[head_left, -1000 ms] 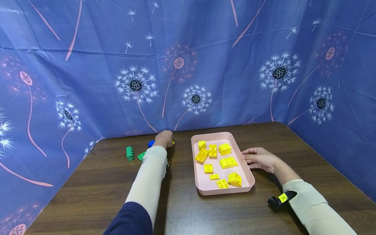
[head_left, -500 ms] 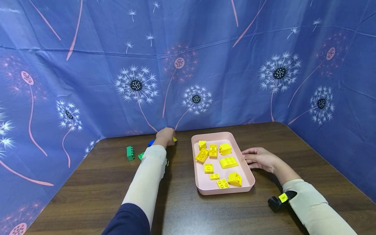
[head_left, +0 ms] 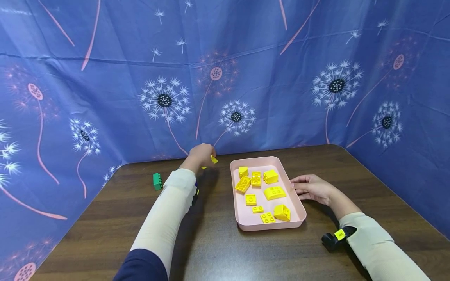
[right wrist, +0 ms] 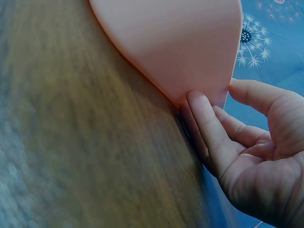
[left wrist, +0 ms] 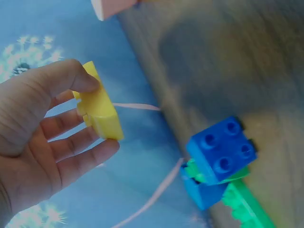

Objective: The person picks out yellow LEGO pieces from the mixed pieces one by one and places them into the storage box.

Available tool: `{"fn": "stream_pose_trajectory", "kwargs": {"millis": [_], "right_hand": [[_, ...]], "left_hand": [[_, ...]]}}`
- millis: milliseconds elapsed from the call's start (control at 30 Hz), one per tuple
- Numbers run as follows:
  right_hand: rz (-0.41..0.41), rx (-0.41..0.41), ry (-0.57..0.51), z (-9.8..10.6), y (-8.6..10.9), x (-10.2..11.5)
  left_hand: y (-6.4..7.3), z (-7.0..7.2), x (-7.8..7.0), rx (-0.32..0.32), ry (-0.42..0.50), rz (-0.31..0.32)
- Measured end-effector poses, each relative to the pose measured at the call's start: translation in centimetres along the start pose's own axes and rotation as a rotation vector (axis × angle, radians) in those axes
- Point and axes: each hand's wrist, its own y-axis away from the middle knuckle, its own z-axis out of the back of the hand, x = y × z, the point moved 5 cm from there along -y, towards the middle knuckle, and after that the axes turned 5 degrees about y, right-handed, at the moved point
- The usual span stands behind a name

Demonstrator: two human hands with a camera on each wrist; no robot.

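Note:
In the left wrist view my left hand [left wrist: 42,128] pinches a yellow toy building brick [left wrist: 102,107] between thumb and fingers. The head view shows that hand [head_left: 202,154] above the table's back edge, left of a pink tray [head_left: 233,195], the brick partly hidden by its fingers. My right hand [head_left: 314,190] touches the tray's right side. Seen from the right wrist, its straight fingers [right wrist: 209,123] rest against the outer tray wall [right wrist: 175,52] and the thumb tip meets the rim. Several yellow bricks [head_left: 275,192] lie spread out inside the tray.
A green brick [head_left: 157,181] lies on the table at the left. Blue bricks [left wrist: 221,147] and another green brick [left wrist: 247,206] sit close together below the left hand, hidden by the arm in the head view. A patterned blue cloth [head_left: 281,97] hangs behind the table.
My left hand has risen slightly and shifted right with the yellow brick, which shows more now. Its forearm now covers the blue and nearer green bricks. The right hand stays at the tray.

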Motion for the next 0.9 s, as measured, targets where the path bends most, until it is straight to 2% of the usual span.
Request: {"fn": "stream_pose_trajectory", "kwargs": {"millis": [333,467,667,900], "right_hand": [[0.008,0.005,-0.014,0.0,0.0,-0.1],[0.012,0.008,-0.011,-0.1,0.1,-0.1],[0.011,0.002,-0.016,-0.1,0.1,0.0],[0.009,0.002,-0.017,-0.2,0.1,0.0]], "left_hand": [[1.6,2.7,-2.5,-0.041,-0.045,-0.089],[2.1,3.3,-3.4,-0.036,-0.018,-0.131],[3.1,3.9,-5.5,-0.027,0.023,-0.211],[3.9,3.5,-8.5,-0.006,0.066,-0.307]]}}
